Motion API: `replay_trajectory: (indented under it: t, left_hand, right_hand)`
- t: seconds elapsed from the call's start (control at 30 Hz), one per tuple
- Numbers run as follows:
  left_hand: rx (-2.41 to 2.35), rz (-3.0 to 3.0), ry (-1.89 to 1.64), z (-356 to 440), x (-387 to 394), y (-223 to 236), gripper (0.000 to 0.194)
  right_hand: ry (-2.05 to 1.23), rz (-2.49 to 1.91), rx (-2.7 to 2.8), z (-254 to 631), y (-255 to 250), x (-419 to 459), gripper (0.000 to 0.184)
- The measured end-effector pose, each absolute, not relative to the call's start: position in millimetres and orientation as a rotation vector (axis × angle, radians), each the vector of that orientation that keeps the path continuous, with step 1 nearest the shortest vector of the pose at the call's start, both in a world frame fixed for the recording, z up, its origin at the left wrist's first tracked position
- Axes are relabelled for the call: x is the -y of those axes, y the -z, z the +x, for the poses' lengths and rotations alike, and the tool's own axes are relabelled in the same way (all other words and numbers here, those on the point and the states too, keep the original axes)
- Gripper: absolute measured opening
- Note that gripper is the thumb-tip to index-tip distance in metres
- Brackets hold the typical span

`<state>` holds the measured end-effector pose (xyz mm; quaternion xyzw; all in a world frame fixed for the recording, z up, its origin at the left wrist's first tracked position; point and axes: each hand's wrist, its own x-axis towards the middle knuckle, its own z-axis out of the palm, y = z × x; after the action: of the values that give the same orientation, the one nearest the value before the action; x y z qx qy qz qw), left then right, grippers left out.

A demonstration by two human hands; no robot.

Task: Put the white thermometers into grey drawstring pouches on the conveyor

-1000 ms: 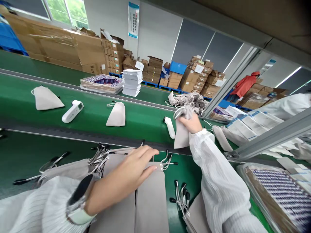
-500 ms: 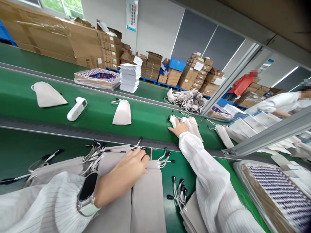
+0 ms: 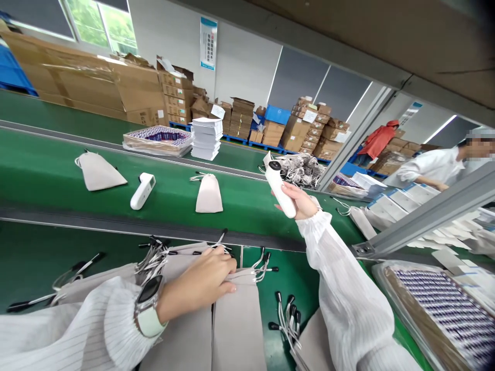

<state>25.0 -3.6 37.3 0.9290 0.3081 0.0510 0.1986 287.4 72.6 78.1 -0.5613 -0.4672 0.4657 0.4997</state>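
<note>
Head view: the conveyor belt (image 3: 174, 195) is taken as the landmark. A white thermometer (image 3: 279, 188) is held above the belt, its handle grasped in the fingers of the right hand (image 3: 300, 202). The left hand (image 3: 205, 278) is laid, fingers curled, over flat bags (image 3: 237, 322) on the near side of the belt; whether cloth is pinched there cannot be told. On the belt itself, a second thermometer (image 3: 143, 191), a small bag (image 3: 209, 196) and a slumped bag (image 3: 101, 172) are set apart from one another; whether these bags are filled cannot be seen. The work is judged to be partway along: one thermometer has been picked up, one remains loose, and many flat bags are left on the near side. Beyond the belt, a heap of bags (image 3: 299, 170) and a stack of white paper (image 3: 206, 139) are seen. Vertical characters are borne by the wall sign (image 3: 208, 44), also beyond the belt, but are too small to be read with certainty; the print on the large carton (image 3: 88, 87) is likewise illegible, and no brand can be made out on either thermometer.
</note>
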Motion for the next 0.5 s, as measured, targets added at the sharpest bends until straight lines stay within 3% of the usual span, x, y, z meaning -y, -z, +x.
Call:
replay_trajectory:
  t: [0.17,0.33,0.5]
  left_hand:
    - [-1.033,2.666,-0.393,30,5,-32,0.012]
    - [-0.969,2.782,-0.333,30,10,-23,0.014]
    - [-0.869,2.606,-0.328,26,10,-18,0.018]
  right_hand:
    - [-1.349,-0.869,1.091,256,-98,-48,0.058]
    - [-1.348,-0.821,1.173,245,-101,-39,0.071]
    - [-1.338,-0.822,1.225,246,-98,-40,0.071]
